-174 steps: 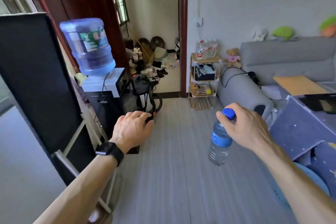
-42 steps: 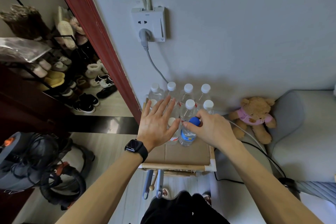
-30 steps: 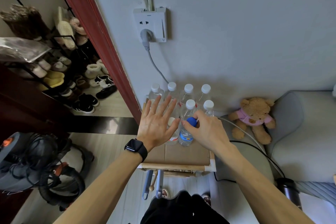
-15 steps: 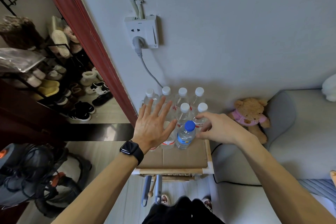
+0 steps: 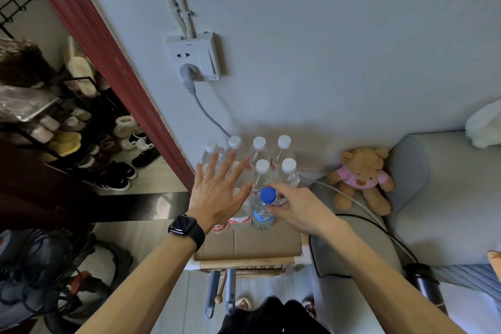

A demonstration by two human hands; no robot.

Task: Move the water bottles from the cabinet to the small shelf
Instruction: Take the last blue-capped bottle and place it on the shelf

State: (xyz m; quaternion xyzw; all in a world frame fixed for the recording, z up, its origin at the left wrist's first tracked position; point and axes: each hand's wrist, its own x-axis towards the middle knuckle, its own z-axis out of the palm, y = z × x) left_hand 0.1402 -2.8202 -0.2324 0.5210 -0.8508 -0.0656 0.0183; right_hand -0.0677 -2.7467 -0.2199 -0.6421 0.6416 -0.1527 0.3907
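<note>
Small shelf point(image 5: 252, 244), centre frame: front strip bare. Right hand point(image 5: 298, 211) apparently pinches the blue-capped bottle point(image 5: 260, 213) at its shoulder; left hand point(image 5: 217, 192) is spread wide alongside.

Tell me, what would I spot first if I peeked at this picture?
The blue-capped bottle stands out at the front of a bunch of white-capped bottles on the shelf by the wall, with the right hand pinching its neck. The left hand spreads open over the bottles beside it. A teddy bear sits against the sofa on the right.
</note>
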